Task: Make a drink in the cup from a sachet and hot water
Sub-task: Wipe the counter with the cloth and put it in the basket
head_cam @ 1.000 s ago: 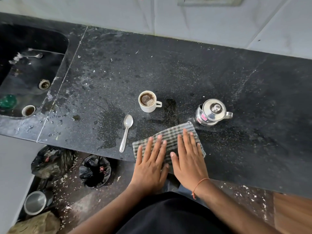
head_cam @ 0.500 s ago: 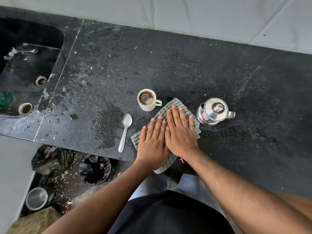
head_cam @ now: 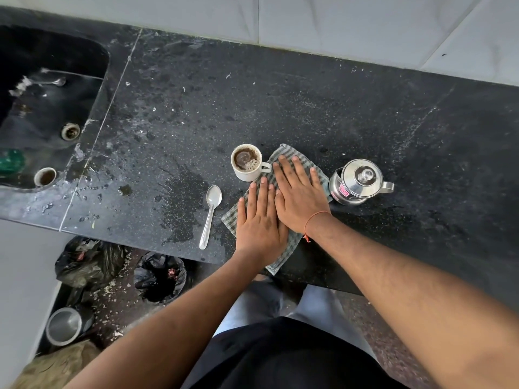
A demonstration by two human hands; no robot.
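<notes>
1. Left hand [head_cam: 259,220] flat on checked cloth [head_cam: 286,245], fingers [head_cam: 262,189] straight and released, pressing down, grasping nothing
2. Right hand [head_cam: 302,197] flat on the same cloth just beside the left, thumb edges touching; fingers straight, released, tips near the cloth's far edge; orange thread round the wrist
3. Cloth lies on black speckled counter [head_cam: 309,108], far corner between cup and kettle, near corner hanging over the counter's front edge
4. White cup [head_cam: 247,162] upright on counter, just left of the cloth, handle pointing right and touching or overlapping the cloth edge; holds brown frothy drink
5. Steel spoon [head_cam: 210,214] lies on counter left of the cloth, bowl toward the cup, handle toward the front edge; apart from both hands
6. Steel kettle [head_cam: 358,182] with lid on stands right of the cloth, handle to the right, pink label on its side; cloth corner reaches its base
7. Dark wet patch [head_cam: 182,197] on counter left of the spoon
8. Sink [head_cam: 42,113] at far left, with a small cup [head_cam: 45,176], a green thing [head_cam: 11,161] and a spoon [head_cam: 53,81] inside
9. Floor below: two black bags [head_cam: 90,259], steel pot [head_cam: 63,325]
10. No sachet seen; can't tell where it is
</notes>
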